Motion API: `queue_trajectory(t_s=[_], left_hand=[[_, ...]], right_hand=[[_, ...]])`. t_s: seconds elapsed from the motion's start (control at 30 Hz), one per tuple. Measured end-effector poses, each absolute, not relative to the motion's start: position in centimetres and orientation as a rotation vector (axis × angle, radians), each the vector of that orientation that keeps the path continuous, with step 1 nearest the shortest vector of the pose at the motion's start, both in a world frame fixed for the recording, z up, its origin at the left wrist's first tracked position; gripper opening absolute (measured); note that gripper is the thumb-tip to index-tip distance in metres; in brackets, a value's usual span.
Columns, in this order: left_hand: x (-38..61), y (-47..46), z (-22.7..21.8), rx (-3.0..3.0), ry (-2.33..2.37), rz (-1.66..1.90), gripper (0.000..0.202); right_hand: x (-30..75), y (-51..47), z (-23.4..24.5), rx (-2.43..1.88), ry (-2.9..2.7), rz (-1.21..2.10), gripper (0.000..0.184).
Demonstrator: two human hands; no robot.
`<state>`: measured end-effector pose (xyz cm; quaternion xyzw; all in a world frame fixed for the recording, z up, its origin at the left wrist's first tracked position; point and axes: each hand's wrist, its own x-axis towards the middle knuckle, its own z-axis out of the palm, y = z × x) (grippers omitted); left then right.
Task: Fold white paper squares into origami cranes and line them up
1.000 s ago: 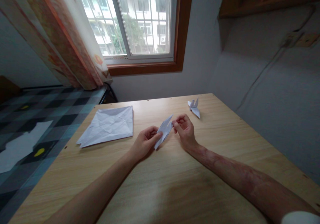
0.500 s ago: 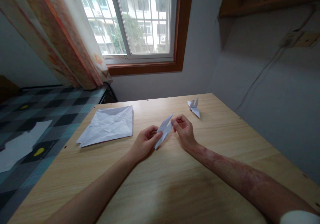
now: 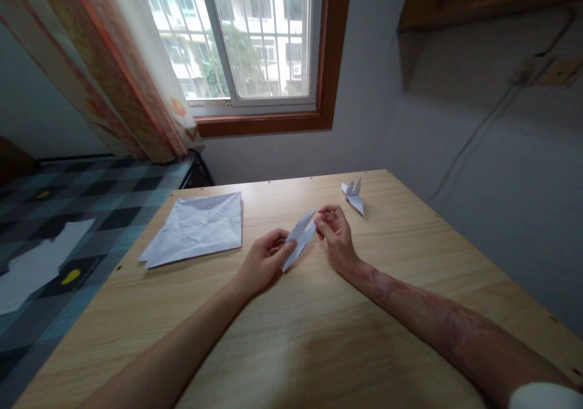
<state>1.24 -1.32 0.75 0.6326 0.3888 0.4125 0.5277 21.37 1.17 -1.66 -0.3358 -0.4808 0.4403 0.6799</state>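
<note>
A narrow piece of folded white paper (image 3: 299, 240), pointed at both ends and split at its upper end, is held just above the table. My left hand (image 3: 268, 256) grips its lower left side, thumb on top and fingers curled behind. My right hand (image 3: 336, 234) is at the upper right point of the paper, with thumb and index finger pinched on that tip. The other fingers of this hand are curled. Beyond it, a finished-looking paper crane (image 3: 353, 196) lies on the table toward the far right corner.
Several creased white paper sheets (image 3: 204, 226) lie stacked at the left of the wooden table (image 3: 255, 348). More white paper (image 3: 40, 263) rests on the checked bed (image 3: 27, 196) to the left. A window (image 3: 268, 38) and wall stand behind; a shelf (image 3: 483, 8) hangs upper right.
My right hand has shifted very slightly up and to the right at the paper's tip. The left hand keeps its hold, and the other things lie as before.
</note>
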Motion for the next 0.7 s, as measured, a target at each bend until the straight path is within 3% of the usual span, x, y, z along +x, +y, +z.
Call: queue_trajectory(t_s=[0.27,0.47,0.7], left_hand=[[1.1,-1.1,0.17,1.535,0.927,0.997,0.039],[1.14,-1.18,0.42,1.548,0.942,1.011,0.04],[1.21,-1.06,0.51,1.527,0.951,1.007,0.044]], right_hand=[[21.3,1.29,-1.43,-0.717,-1.028,1.044,0.021],[21.79,1.45,-2.02,-0.824,-1.164,0.923,0.046],[21.75,1.2,-2.34,-0.842,-1.239,0.855,0.037]])
